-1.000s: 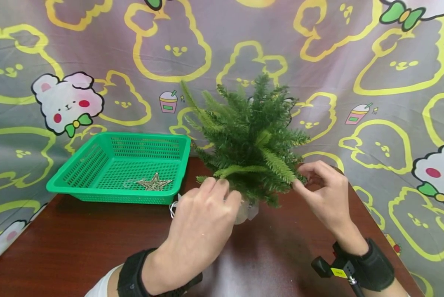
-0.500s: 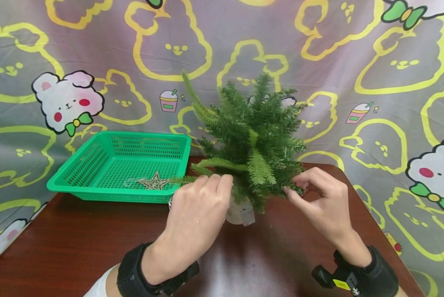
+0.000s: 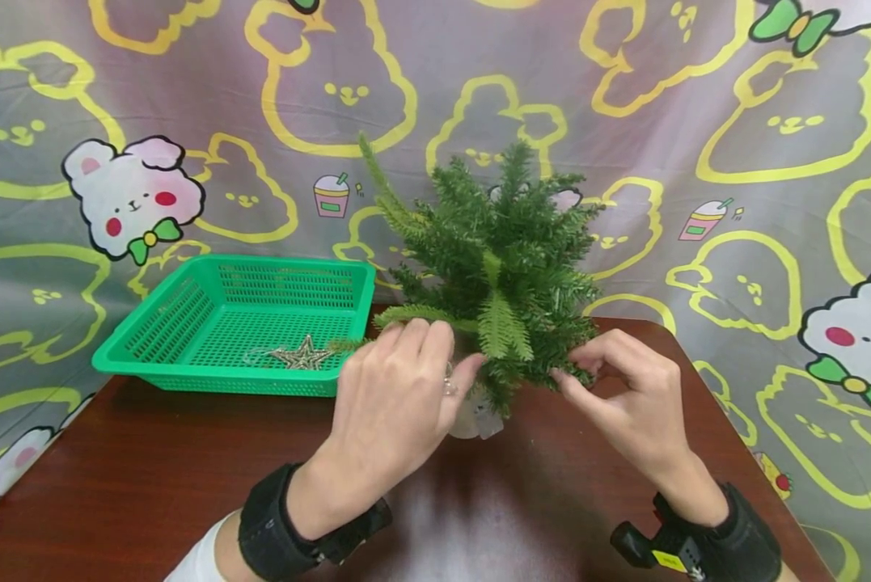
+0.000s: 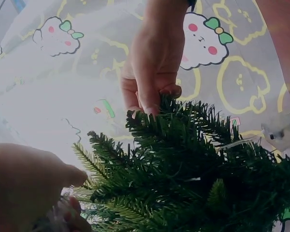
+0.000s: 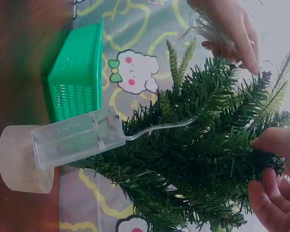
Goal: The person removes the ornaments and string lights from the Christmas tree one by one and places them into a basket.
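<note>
A small artificial Christmas tree (image 3: 504, 242) stands on a pale round base (image 5: 24, 159) in front of me. My left hand (image 3: 399, 388) is at its left front, fingers curled round a loose bundle of clear string lights (image 5: 208, 26). The thumb points toward a light green sprig (image 3: 504, 323). On the tree's right side my right hand (image 3: 635, 392) pinches a branch tip (image 5: 268, 159) between thumb and fingers. In the right wrist view a clear battery box (image 5: 79, 137) hangs by the trunk, its wire running into the branches.
A green plastic basket (image 3: 213, 376) stands left of the tree, with a glittery star ornament (image 3: 304, 354) inside. The brown table (image 3: 151, 469) reaches toward me. Behind it hangs a grey patterned cloth (image 3: 624, 145).
The tree has turned a little and its front sprig has swung left. My right hand has moved slightly left with the branch tip. My left thumb has come into view.
</note>
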`<action>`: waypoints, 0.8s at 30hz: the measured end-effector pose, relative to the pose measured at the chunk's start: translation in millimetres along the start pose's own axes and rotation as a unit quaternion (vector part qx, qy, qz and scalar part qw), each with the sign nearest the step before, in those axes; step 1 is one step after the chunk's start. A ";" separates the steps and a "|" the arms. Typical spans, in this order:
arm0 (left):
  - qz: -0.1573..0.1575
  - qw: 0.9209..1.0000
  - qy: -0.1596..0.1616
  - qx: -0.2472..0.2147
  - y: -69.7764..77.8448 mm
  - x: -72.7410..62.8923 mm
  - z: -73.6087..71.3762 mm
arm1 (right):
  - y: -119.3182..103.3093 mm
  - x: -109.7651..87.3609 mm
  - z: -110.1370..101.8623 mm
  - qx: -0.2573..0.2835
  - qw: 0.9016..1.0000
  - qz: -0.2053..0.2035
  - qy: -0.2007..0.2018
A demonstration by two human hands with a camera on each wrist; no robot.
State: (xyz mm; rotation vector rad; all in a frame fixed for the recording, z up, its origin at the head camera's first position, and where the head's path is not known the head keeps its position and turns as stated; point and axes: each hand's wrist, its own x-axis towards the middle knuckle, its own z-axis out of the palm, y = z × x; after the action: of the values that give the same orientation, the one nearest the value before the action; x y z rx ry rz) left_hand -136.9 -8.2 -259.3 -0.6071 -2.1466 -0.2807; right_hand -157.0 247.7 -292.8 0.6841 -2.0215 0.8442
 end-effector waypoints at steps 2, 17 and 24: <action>0.003 1.000 0.003 -0.014 -0.6 -0.2 1.2 | 0.0 0.0 -0.1 -0.002 1.000 -0.001 -0.001; 0.039 0.995 0.030 -0.085 1.2 4.5 7.3 | 0.7 -0.7 0.0 0.001 1.000 -0.004 0.000; 0.029 0.993 0.032 -0.114 2.7 6.1 11.3 | 2.5 -0.5 -0.1 0.002 1.000 -0.012 -0.002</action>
State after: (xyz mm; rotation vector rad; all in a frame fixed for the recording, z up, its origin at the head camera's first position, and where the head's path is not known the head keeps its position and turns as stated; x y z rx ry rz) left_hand -146.4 0.6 -261.3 -0.7795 -2.0455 -0.5114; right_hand -158.4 249.4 -294.0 0.7116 -2.0115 0.8349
